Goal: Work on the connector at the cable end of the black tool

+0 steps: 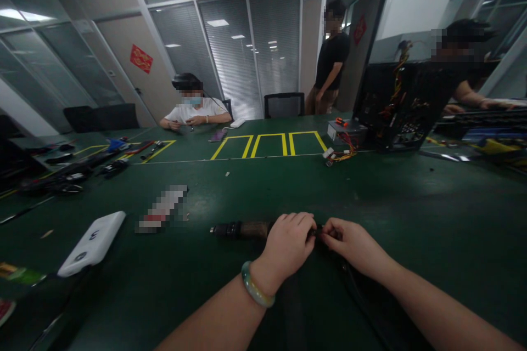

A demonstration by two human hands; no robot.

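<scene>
On the near side of the green table (pixel 411 219), the left hand (pixel 288 244) is curled over the right end of a dark cylindrical tool (pixel 241 229), whose body juts out leftward. The right hand (pixel 349 244) pinches that same end, and its fingertips meet the left's. A white device (pixel 93 244) to the left bears a small unreadable logo. Farther off are yellow tape boxes (pixel 267 144) and a red wall sign (pixel 141 58) with illegible characters.

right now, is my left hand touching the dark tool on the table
Touching. The head view shows the left hand closed over the right end of the dark tool, no gap between them.
</scene>
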